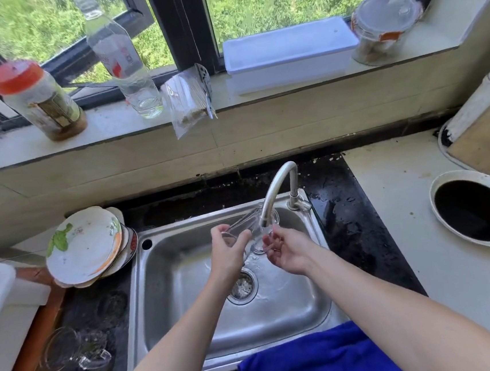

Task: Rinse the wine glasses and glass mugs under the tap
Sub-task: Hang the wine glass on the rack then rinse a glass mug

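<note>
Glass [249,229]: clear, see-through, wet-looking, held on a slant over the sink [279,310], right under the spout of the tap [277,188]. One round end sits up behind the spout, the other end is down by the left hand [229,254]. Too transparent to tell if it's a wine glass or a mug. Water runs over it and spreads across the sink floor near the drain strainer [241,286].

Left grip: thumb and fingers curled round the glass's lower end, holding it. Right hand [289,251]: fingers loosely curled at the glass's near side, in the water. Can't tell if they pinch it or only touch.

More glasses [74,354] sit on the dark worktop [344,205] left of the sink, near the bottom edge. They're blurred and the count is unclear. A stack of plates [85,248] leans at the sink's back-left corner. A blue towel [314,361] lies over the sink's front edge, btwn the forearms. There's a round hole [475,214] in the pale top at right.

On the window sill [112,129], L to R: red-lidded jar [38,100], clear bottle [124,62], plastic bag [190,100], white box [288,52], clear-lidded jar [384,28].
</note>
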`<state>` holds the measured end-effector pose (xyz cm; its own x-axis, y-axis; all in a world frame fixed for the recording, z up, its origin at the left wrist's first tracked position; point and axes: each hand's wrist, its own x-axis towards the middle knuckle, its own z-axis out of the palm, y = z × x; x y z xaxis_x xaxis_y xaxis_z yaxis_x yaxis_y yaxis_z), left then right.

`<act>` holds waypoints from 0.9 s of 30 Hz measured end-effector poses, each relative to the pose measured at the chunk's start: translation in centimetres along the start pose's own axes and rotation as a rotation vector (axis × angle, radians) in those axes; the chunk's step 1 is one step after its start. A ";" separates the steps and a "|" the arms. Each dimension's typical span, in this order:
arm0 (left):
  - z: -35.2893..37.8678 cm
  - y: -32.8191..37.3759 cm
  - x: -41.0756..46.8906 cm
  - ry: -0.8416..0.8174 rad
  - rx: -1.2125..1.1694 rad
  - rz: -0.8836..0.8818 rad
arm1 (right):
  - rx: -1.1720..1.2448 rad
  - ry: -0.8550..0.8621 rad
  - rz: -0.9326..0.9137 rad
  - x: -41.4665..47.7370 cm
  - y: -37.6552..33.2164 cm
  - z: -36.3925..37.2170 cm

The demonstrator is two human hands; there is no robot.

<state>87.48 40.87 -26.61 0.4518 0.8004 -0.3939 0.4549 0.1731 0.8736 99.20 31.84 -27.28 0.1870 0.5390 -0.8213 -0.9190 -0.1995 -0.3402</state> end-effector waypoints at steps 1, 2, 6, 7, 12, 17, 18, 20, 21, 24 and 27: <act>-0.4 -0.1 -0.3 -0.030 -0.022 -0.027 | -0.018 -0.015 -0.015 0.0 -0.1 0.0; -0.8 -0.4 -0.4 -0.054 -0.019 -0.057 | -0.079 -0.023 -0.040 -0.1 -0.1 0.0; -2.6 -2.5 -1.0 -0.077 0.102 -0.169 | -0.534 0.020 -0.240 -0.1 0.7 0.1; -3.0 -2.9 -1.4 -0.084 0.106 -0.198 | -0.652 0.029 -0.297 0.0 1.0 -0.1; -4.8 -4.3 -2.9 -0.062 0.129 -0.217 | -1.199 0.130 -0.582 0.2 2.2 -1.9; -6.0 -4.6 -2.9 -0.063 0.200 -0.193 | -1.116 0.193 -0.634 -0.9 3.7 -2.6; -6.1 -4.5 -2.7 -0.068 0.220 -0.179 | -1.080 0.209 -0.647 -1.2 4.1 -2.7; -6.5 -4.3 -2.2 -0.088 0.277 -0.141 | -1.048 0.224 -0.685 -2.1 4.8 -2.7; -6.7 -4.2 -2.0 -0.100 0.311 -0.121 | -1.059 0.231 -0.706 -2.5 5.2 -2.7; -7.3 -4.2 -1.4 -0.159 0.378 -0.064 | -1.196 0.318 -0.752 -3.7 6.8 -2.7; -7.7 -4.3 -1.1 -0.241 0.438 -0.003 | -1.318 0.474 -0.777 -5.3 8.6 -2.7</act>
<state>79.08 43.66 -27.76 0.5911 0.6360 -0.4961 0.7127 -0.1239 0.6904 91.28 25.09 -27.10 0.7611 0.6009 -0.2444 0.3259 -0.6800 -0.6568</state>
